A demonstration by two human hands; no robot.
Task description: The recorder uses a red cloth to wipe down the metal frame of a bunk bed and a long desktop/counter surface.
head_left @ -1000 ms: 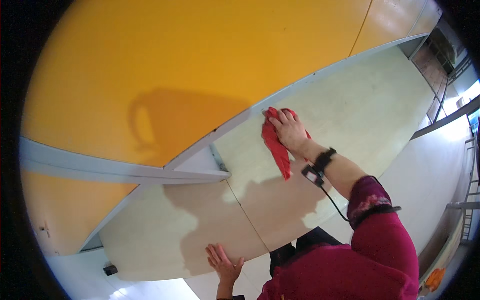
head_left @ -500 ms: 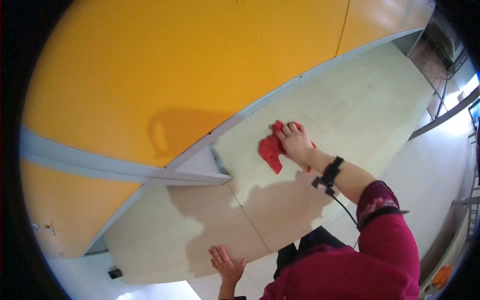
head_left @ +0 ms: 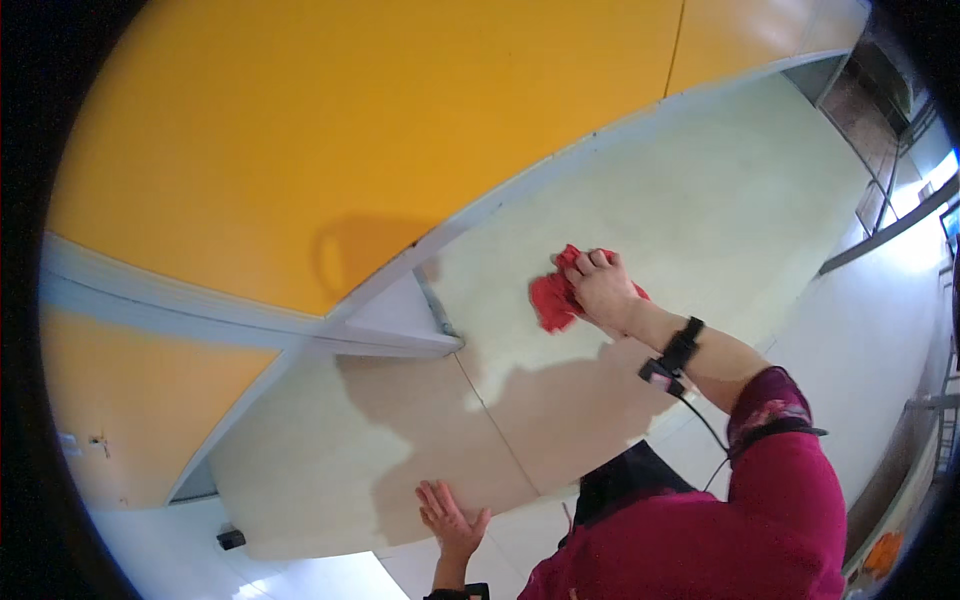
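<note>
On the pale cream laminate tabletop [head_left: 700, 200], out toward the middle of its right-hand panel, I see my right hand [head_left: 603, 290] pressed down on a crumpled red cleaning cloth [head_left: 553, 300]. The cloth lies directly under the palm and bunches out to the left of the fingers [head_left: 585, 264], so most of the red that shows sits on the thumb side, toward the grey divider bracket [head_left: 400, 325] that juts from the orange partition wall [head_left: 350, 130]. It has no clear long axis that I can make out; it is wadded. The fingers are curled loosely over it, partly closed, gripping and pinning it flat to the surface. This hand is by far the nearer one to the cloth.

My left hand [head_left: 450, 515] is well apart from it, down at the near edge of the tabletop's left panel, across the thin seam between the two panels. Its fingers are spread wide and flat, holding nothing, simply resting on the edge.
</note>
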